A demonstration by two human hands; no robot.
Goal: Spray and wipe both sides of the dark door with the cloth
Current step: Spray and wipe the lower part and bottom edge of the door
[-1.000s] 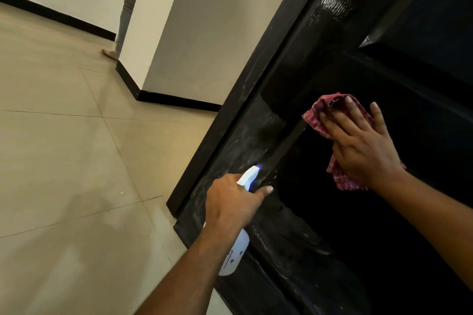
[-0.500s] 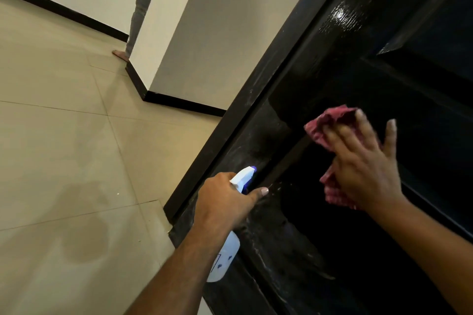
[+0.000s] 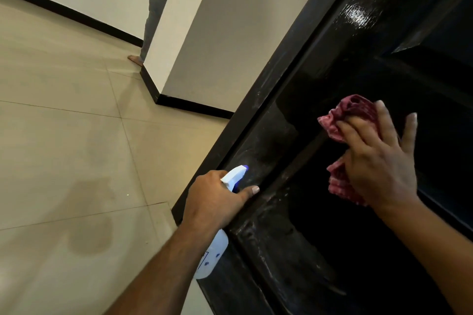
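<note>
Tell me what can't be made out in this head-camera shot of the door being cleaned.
Head view only:
- Spray bottle: middle hidden by the left hand gripping it; label too small to read.
- Cloth: mostly covered by the right hand pressing it on the door.
- Door: far side unseen; upper part cut off by the picture's edge.
- Bystander: upper body cut off by the top edge, partly behind the wall corner.
</note>
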